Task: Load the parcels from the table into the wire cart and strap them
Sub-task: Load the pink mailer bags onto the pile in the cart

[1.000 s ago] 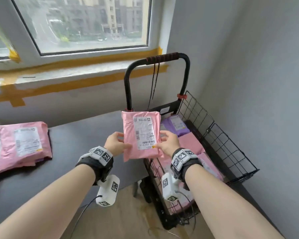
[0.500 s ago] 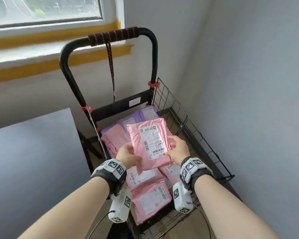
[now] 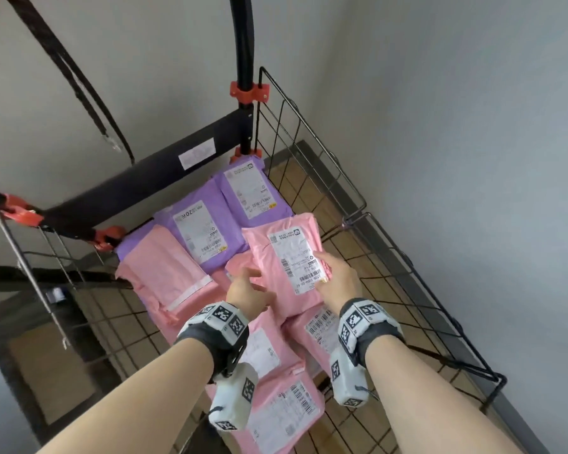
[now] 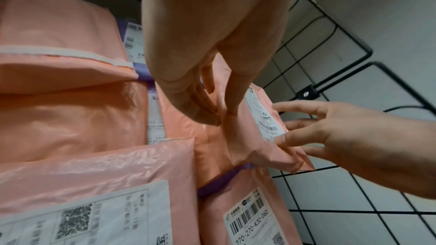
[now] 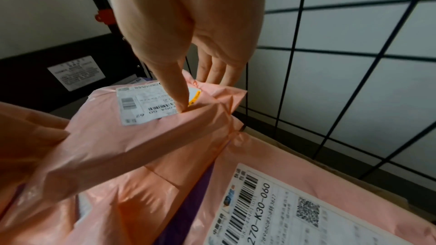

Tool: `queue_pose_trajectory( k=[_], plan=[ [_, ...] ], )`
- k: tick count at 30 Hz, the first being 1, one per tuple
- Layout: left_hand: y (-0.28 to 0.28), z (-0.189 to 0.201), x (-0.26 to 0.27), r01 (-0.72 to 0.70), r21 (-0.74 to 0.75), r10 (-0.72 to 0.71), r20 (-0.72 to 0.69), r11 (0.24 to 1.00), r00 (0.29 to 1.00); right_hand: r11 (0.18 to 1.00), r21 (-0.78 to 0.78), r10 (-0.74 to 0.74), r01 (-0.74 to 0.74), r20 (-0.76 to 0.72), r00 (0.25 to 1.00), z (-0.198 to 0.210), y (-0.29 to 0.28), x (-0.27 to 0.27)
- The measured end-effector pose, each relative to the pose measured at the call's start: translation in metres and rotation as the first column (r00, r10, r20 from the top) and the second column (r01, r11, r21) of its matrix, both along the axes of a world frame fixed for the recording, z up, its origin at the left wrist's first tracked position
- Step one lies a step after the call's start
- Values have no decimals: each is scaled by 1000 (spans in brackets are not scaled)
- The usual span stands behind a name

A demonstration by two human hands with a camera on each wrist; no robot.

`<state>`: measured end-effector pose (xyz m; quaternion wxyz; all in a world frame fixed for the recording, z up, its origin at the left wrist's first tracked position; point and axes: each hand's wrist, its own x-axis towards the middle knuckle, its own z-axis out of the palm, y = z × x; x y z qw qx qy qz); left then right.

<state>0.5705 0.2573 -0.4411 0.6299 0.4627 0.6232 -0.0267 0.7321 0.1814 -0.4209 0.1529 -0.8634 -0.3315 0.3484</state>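
Observation:
A pink parcel (image 3: 276, 270) with a white label lies tilted over the other parcels on the right side of the black wire cart (image 3: 351, 221). My right hand (image 3: 325, 267) holds its right edge, thumb (image 5: 181, 105) pressed on the label and fingers behind the edge. My left hand (image 3: 259, 285) is at the parcel's left side with loose fingers. Only the fingertips (image 4: 232, 111) touch the pink parcel (image 4: 238, 137) from above. A black strap with a metal hook (image 3: 112, 145) hangs from the cart handle, out of both hands' reach.
Two purple parcels (image 3: 204, 231) lie at the cart's back, against the black crossbar (image 3: 145, 188). Several pink parcels (image 3: 164, 273) fill the left and front. The grey wall (image 3: 473, 158) stands close behind the cart's right mesh side. Tiled floor shows through the wires.
Both hands carried the pink parcel from above the table down into the cart, onto the right of the stack. My left hand has loosened from gripping its edge to touching it.

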Motion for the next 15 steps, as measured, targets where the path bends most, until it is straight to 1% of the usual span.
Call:
queue_pose_trajectory(
  k=[3, 6, 10, 12, 15],
  plan=[
    [-1, -14, 12, -11, -17, 10, -21, 1000, 1000, 1000, -5, -1, 1, 4, 1000, -21, 2, 8],
    [-1, -22, 24, -35, -88, 35, -6, 996, 999, 1000, 11, 2, -2, -9, 1000, -38, 4, 17],
    [-5, -27, 33, 2, -78, -6, -48, 997, 999, 997, -6, 75, -76, -21, 997, -54, 5, 23],
    [-9, -22, 33, 0, -58, -5, -82, 998, 997, 995, -26, 98, -100, -60, 993, -57, 3, 24],
    [-17, -5, 26, 32, -15, -34, -115, 999, 993, 982, -38, 182, -185, -77, 980, -38, 4, 22]
  ],
)
